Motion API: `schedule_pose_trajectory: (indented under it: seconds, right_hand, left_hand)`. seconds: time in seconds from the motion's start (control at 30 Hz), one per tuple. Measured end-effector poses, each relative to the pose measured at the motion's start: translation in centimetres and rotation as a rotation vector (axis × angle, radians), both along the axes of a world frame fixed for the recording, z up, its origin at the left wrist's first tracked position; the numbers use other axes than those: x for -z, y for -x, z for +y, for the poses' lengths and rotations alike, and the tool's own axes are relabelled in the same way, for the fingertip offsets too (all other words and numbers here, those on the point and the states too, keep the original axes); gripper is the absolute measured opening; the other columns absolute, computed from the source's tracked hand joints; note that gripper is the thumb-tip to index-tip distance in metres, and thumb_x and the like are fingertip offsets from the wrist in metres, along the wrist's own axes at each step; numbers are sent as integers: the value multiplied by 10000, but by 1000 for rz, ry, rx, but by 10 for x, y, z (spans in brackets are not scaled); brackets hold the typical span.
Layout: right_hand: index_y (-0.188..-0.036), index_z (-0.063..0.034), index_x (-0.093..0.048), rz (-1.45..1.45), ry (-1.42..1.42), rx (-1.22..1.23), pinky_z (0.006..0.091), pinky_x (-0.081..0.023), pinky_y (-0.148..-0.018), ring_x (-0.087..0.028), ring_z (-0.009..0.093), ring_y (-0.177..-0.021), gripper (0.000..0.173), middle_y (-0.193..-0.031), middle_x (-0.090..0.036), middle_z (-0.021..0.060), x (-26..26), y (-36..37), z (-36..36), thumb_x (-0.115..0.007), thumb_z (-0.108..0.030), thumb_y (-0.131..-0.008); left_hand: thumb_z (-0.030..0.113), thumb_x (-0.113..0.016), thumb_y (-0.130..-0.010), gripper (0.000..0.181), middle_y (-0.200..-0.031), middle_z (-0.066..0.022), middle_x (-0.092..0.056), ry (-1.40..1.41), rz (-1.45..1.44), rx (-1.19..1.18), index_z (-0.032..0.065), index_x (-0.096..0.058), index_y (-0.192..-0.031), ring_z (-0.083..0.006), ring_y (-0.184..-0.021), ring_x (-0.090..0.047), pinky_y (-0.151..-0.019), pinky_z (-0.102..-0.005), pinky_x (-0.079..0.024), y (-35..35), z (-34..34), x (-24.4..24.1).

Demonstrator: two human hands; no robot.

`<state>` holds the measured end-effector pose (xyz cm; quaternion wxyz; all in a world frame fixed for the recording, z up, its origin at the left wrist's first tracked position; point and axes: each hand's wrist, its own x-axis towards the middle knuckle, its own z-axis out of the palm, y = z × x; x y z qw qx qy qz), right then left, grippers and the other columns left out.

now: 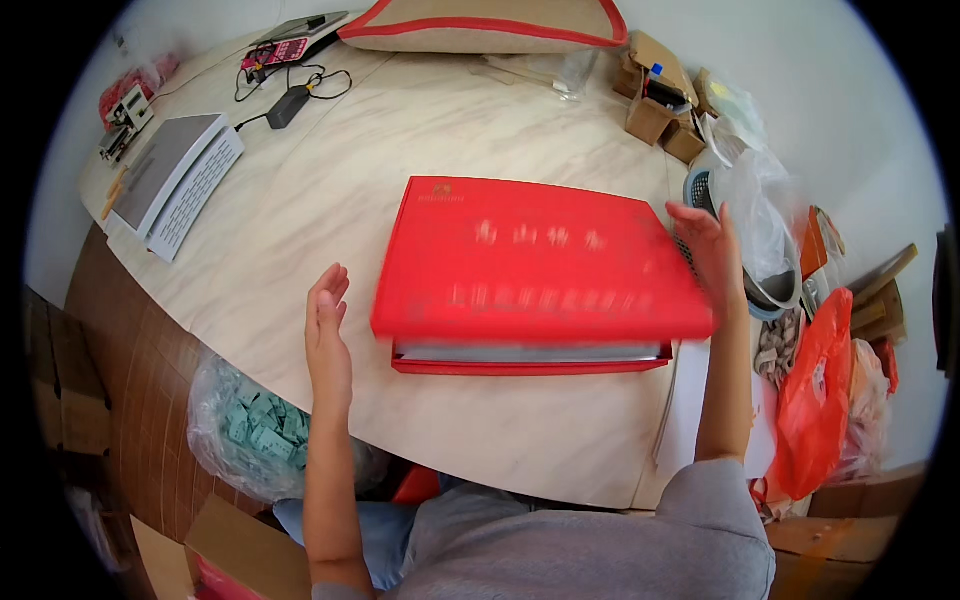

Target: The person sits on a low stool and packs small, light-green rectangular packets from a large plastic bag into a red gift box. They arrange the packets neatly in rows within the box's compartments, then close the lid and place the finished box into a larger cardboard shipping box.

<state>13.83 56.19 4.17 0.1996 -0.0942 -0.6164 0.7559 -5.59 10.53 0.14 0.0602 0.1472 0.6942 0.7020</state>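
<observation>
A red gift box [525, 255] with pale writing and a small emblem on its lid lies on the table in front of me. The lid's front edge is raised above the red base [532, 368], and a grey-white layer shows through the gap. My left hand [328, 322] is held up to the left of the box, apart from it, palm facing inward and empty. At the lid's right side is my right hand [709, 251], thumb and fingers spread and slightly blurred. Whether it touches the lid's edge I cannot tell.
A marble-patterned table [300, 187] carries a grey-white machine [176, 180], a power adapter [289, 109] and a weighing scale [281, 51]. Cardboard boxes [652, 112], a blue basket [699, 191] and a red plastic bag [814, 405] line the right. A clear bag of green packets [262, 424] stands lower left.
</observation>
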Motion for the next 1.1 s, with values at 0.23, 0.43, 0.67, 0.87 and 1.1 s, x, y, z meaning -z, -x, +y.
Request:
schedule_pose_trajectory:
  seconds: [0.23,0.43,0.67,0.87,1.1]
  right_hand:
    - [-1317,54,-481,-602,-121,296,293,-336,-1035,-506,173,-1178,640,-1267,-564,133,22,-67,-105,-453,-481,-967]
    - [-1314,54,-481,-573,-128,298,288,-354,-1022,-519,155,-1151,561,-1255,-572,112,26,-77,-107,-463,-400,-986]
    - [-1303,33,-500,-424,-293,218,269,-389,-974,-534,119,-1092,459,-1186,-597,66,27,-40,-135,-480,-304,-993]
    - [-1243,21,-565,-283,-347,202,267,-421,-902,-563,141,-1013,417,-1104,-631,94,47,88,-132,-481,-292,-981]
    - [-1139,55,-553,-152,-536,882,434,-397,-948,-530,366,-1077,394,-1115,-588,233,81,319,-111,-501,-273,-928]
  left_hand:
    - [360,-398,-1002,595,-1484,-136,-335,-84,-361,329,-6,-277,-1455,-214,-1377,-303,-1120,-354,-232,-14,17,0]
    - [257,-413,-1008,524,-1473,-115,-356,-36,-284,370,-26,-305,-1436,-186,-1369,-305,-1119,-306,-221,-30,27,-6]
    - [220,-398,-1005,520,-1495,-131,-317,-27,-128,216,-26,-278,-1447,-210,-1388,-266,-1134,-319,-183,-37,-11,14]
    - [220,-444,-984,662,-1537,-179,-156,-21,-5,-38,-22,-73,-1475,-269,-1415,-192,-1140,-345,-157,-52,-47,25]
    - [311,-598,-909,922,-1534,-270,25,209,290,-135,-25,50,-1473,-361,-1434,-57,-1151,-423,-112,2,-8,44]
